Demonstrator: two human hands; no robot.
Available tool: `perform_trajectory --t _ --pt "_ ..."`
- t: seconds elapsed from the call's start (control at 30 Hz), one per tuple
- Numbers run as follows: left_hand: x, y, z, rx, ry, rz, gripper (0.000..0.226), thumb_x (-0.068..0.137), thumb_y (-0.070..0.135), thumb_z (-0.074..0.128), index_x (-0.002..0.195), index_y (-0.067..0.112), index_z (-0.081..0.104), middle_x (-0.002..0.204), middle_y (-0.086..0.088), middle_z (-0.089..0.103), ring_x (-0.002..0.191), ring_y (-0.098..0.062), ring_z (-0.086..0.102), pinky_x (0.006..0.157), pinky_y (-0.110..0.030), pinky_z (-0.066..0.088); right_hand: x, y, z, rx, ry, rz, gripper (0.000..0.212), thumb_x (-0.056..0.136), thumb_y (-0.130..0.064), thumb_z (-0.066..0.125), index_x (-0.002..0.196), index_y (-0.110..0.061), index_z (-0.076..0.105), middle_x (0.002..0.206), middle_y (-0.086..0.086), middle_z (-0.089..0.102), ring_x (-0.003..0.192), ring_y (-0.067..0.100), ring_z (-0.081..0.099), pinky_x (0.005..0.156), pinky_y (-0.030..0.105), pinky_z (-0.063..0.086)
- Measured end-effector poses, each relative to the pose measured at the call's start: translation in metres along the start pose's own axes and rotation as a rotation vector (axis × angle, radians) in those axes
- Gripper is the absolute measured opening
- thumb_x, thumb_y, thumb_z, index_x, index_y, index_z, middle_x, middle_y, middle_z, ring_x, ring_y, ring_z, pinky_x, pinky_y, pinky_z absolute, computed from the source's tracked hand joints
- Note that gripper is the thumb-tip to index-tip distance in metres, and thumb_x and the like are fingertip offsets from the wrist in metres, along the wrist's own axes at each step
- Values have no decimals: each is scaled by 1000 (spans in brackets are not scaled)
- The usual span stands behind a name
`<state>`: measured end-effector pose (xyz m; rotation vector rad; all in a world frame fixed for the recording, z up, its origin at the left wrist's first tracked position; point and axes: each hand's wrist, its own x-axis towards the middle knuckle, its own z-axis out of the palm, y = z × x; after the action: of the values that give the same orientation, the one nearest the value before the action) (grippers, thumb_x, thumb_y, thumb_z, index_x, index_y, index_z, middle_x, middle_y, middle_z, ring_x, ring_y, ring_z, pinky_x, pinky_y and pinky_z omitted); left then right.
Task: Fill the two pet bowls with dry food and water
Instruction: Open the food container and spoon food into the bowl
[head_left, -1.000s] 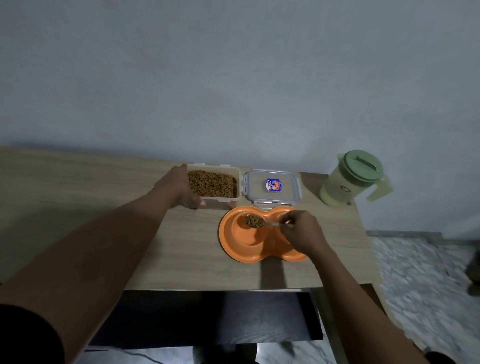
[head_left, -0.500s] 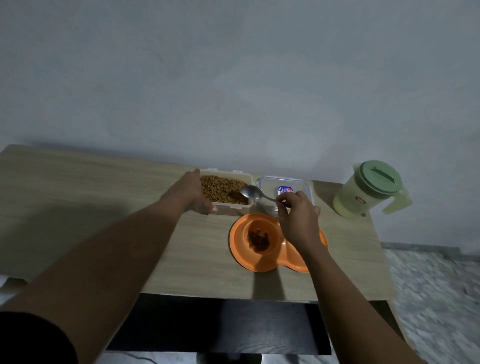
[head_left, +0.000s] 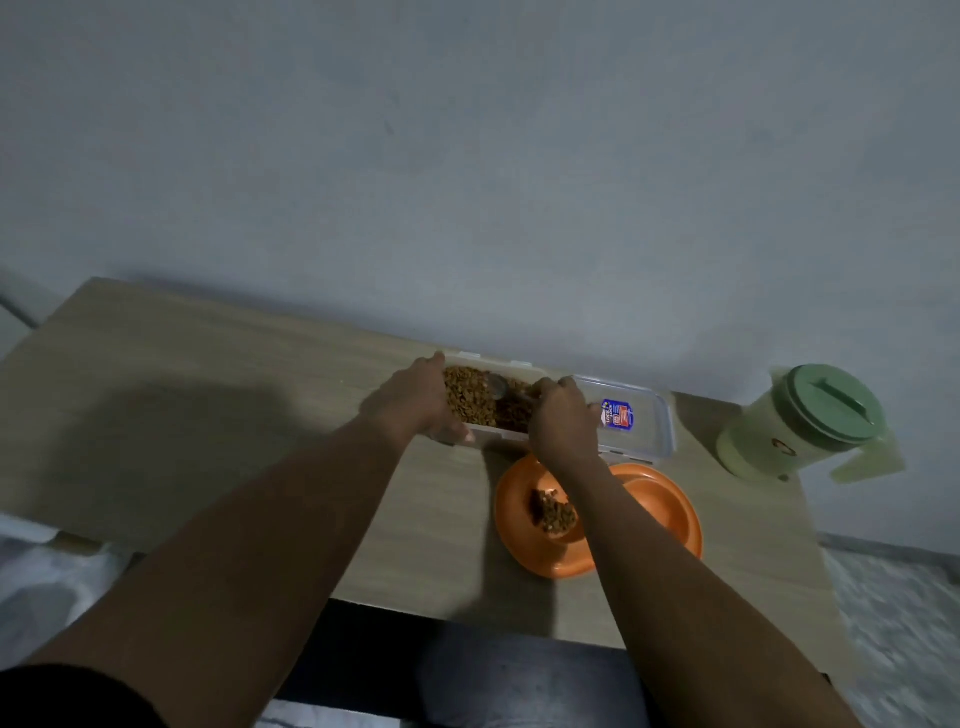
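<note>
Two bare hands work at the back edge of a wooden table (head_left: 208, 415), both arms reaching forward from the bottom of the frame. The left hand (head_left: 415, 402) grips the left end of a clear food box (head_left: 491, 435), its thumb lying along the near wall and its fingers over the far rim. Dry food (head_left: 465, 402) fills the box. The right hand (head_left: 563, 423) is curled round the handle of a metal spoon (head_left: 496, 387), whose bowl dips into the dry food. Whether it is loaded yet cannot be told in the dim light.

Half a second ago the spoon hung empty above the gap between box and lid. It has since gone leftward and down into the box, while the left hand keeps its hold. The small heap (head_left: 553, 512) of food in the left basin of the orange double bowl (head_left: 506, 519) looks unchanged.

To the right, the box's lid (head_left: 644, 415) lies flat just beside the box, partly covered by the right hand. The orange double bowl sits on the near side of it, and the right forearm crosses over its middle, hiding where the two basins join. A pale green jug (head_left: 795, 426) with a darker lid stands well apart at the table's right corner, against the grey wall (head_left: 467, 182).
</note>
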<state>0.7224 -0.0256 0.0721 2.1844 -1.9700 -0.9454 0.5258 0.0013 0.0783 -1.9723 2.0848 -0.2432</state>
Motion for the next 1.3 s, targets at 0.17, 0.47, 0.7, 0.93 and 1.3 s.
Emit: perform_trajectory --t 0.17,0.47,0.7,0.93,1.3 --pt "-1 2 0 5 -4 -17 152 37 57 96 160 24 13 164 -4 27 148 -32 34 111 -55 43 -5 -16 4 168 -57 25 33 92 -4 49 116 -16 68 116 11 63 108 32 58 94 47 37" --pt "-2 3 0 12 -4 -30 153 36 57 97 160 26 13 165 -3 26 149 -32 34 111 -55 42 -3 -13 -6 317 -130 109 26 92 -12 53 103 -21 74 111 6 71 102 30 64 91 53 50" --pt "-5 5 -1 47 3 -35 148 44 52 98 161 23 11 165 -3 25 149 -32 33 112 -55 41 -1 6 -25 433 -75 166 19 91 -15 59 98 -20 76 104 6 74 95 26 68 85 51 57" --pt "-9 9 -5 57 -17 -62 148 47 50 98 161 24 8 168 -4 20 151 -32 28 113 -55 40 -17 22 -48 459 -29 161 20 88 -13 58 90 -23 75 106 2 75 92 26 68 87 49 56" --pt "-14 17 -9 43 -19 -38 148 49 44 100 162 13 10 165 -11 27 147 -33 36 113 -47 43 -92 83 -51 445 -13 239 12 82 -22 64 77 -32 67 79 -9 71 82 19 69 86 47 55"
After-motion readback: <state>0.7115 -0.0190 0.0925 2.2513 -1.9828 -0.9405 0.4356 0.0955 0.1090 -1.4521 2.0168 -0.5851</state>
